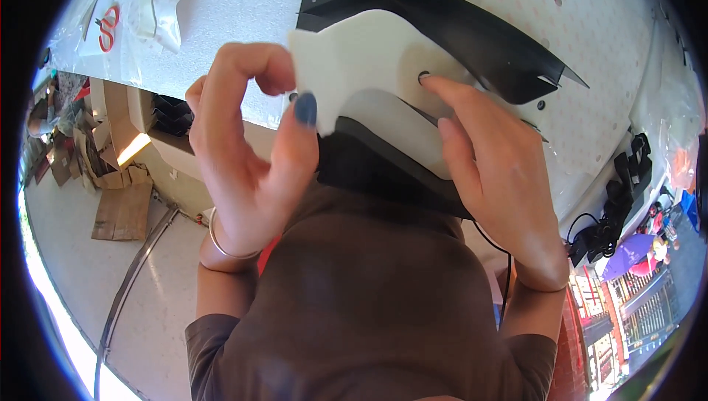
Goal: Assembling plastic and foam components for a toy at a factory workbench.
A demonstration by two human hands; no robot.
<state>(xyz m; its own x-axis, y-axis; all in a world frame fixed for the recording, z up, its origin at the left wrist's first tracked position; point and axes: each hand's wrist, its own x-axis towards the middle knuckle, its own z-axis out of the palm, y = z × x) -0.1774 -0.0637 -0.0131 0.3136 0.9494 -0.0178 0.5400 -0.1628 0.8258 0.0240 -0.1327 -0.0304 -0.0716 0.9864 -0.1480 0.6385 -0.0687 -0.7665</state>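
1. White piece sits just nearside of the curved black panel.
2. Left hand curls by its left end; can't tell if pinching.
3. Right hand, thumb spread, fingertips a black stud: probably fastening, wants steady pressure.

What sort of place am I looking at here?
Probably a small workshop or packing area: a pale foam sheet covers the work surface, a curved black panel lies on it, and flattened brown cardboard sits on the floor.
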